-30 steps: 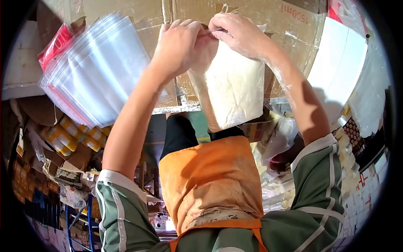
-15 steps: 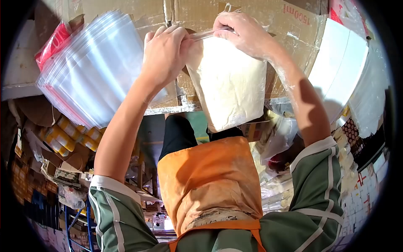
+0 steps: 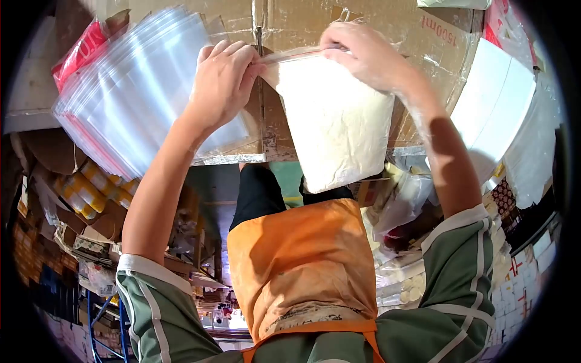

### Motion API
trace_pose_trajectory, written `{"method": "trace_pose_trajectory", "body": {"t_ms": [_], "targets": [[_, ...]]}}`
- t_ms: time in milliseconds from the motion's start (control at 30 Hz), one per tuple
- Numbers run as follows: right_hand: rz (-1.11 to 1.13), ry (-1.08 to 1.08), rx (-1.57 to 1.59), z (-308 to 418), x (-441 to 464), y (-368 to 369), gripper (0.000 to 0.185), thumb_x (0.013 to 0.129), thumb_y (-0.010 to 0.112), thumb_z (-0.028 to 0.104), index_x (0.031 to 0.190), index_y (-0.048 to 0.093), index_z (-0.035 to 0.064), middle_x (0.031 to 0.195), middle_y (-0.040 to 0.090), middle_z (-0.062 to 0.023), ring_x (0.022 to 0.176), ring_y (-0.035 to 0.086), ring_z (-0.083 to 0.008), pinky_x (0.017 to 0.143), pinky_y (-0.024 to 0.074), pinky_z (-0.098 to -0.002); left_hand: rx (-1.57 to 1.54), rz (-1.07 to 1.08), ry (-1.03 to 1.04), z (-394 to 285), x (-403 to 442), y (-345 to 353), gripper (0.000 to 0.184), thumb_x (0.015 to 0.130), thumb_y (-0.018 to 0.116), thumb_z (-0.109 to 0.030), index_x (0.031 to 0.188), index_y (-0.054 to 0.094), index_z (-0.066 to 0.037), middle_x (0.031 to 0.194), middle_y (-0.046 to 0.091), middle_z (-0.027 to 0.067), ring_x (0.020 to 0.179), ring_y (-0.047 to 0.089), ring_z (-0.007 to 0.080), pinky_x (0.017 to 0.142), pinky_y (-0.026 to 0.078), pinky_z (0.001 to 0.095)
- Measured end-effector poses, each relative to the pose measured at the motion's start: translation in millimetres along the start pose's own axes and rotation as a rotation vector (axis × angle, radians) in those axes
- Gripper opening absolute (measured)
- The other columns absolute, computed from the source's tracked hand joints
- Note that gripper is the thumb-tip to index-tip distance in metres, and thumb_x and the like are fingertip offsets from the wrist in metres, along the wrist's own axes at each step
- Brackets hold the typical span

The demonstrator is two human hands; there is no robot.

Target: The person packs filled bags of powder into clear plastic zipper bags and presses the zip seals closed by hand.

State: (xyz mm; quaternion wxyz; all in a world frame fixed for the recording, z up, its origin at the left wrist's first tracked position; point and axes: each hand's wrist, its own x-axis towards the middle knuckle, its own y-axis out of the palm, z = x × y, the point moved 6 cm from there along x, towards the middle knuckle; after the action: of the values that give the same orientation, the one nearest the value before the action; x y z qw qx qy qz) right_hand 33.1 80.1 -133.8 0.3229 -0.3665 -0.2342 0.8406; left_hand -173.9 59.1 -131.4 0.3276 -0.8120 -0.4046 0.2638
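Note:
A clear zip bag [image 3: 339, 121] full of pale cream powder hangs between my hands, its lower end reaching past the front edge of the cardboard-topped table. My left hand [image 3: 224, 78] pinches one corner of the bag's top strip. At the other end of that strip, my right hand [image 3: 363, 51] is closed on the bag, slightly blurred. The strip runs nearly straight from one hand to the other. Left of my left hand lies a fanned stack of flat clear zip bags [image 3: 145, 91], with reddish strips along its lower left edge.
Cardboard [image 3: 290, 24] covers the table. A red plastic packet [image 3: 82, 51] lies behind the bag stack. On the right stands a curved white container [image 3: 493, 109] with clear plastic sheeting [image 3: 535, 145] beside it. A pale packet [image 3: 454, 3] shows at the far edge. Yellow rolls [image 3: 85, 190] sit below left.
My left hand has shifted left and my right hand a little right, along the bag's top. The strip between them shows a longer stretch. A pale packet has come into view at the top.

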Motion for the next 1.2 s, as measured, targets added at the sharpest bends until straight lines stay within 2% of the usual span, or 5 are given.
{"method": "trace_pose_trajectory", "body": {"t_ms": [733,867,933,1033,1200], "targets": [[0.241,0.024,-0.115,5.2,11.4,-8.0,0.018,0.094,0.052,0.02,0.093,0.062,0.0044,0.091,0.063,-0.0119,0.086,0.061,-0.0234,0.08,0.047,-0.0395,-0.266,-0.077,-0.173,10.1,-2.0,-6.4,0.011,0.09,0.055,-0.011,0.082,0.06,-0.003,0.075,0.059,0.0101,0.077,0.056,0.0298,0.078,0.04,0.0374],[0.103,0.037,-0.154,-17.8,-5.7,-24.1,0.015,0.093,0.055,0.017,0.089,0.055,0.0031,0.088,0.057,-0.0061,0.083,0.055,-0.0201,0.081,0.0465,-0.0334,-0.242,-0.16,-0.158,0.9,1.0,-13.8,0.011,0.091,0.053,-0.006,0.084,0.06,-0.002,0.072,0.057,0.0112,0.075,0.058,0.0275,0.071,0.043,0.0369],[-0.313,0.045,0.104,-29.8,-25.3,-44.6,0.01,0.093,0.055,0.012,0.095,0.061,0.0043,0.096,0.063,-0.0091,0.093,0.06,-0.0212,0.085,0.0478,-0.0344,-0.511,-0.278,-0.529,11.5,-10.8,-22.9,0.011,0.09,0.05,-0.001,0.085,0.06,0.001,0.07,0.058,0.0109,0.077,0.06,0.0224,0.068,0.046,0.0346],[-0.751,0.113,0.055,-31.2,-88.0,-37.5,0.023,0.088,0.061,0.01,0.11,0.06,0.0029,0.114,0.061,-0.0118,0.104,0.06,-0.0217,0.092,0.0487,-0.0342,-0.511,-0.34,-0.567,-10.2,-38.4,-22.0,0.014,0.093,0.051,-0.005,0.102,0.057,0.002,0.099,0.06,0.0137,0.093,0.058,0.0195,0.077,0.047,0.033],[-0.638,0.062,0.091,17.0,-136.9,40.3,0.083,0.075,0.075,0.044,0.141,0.041,0.0056,0.15,0.03,-0.023,0.139,0.03,-0.0387,0.112,0.0273,-0.0502,-0.2,-0.16,-0.381,-97.6,-64.2,43.9,0.058,0.09,0.06,-0.026,0.141,0.044,-0.004,0.146,0.033,0.0262,0.134,0.033,0.0422,0.107,0.032,0.0514]]}}
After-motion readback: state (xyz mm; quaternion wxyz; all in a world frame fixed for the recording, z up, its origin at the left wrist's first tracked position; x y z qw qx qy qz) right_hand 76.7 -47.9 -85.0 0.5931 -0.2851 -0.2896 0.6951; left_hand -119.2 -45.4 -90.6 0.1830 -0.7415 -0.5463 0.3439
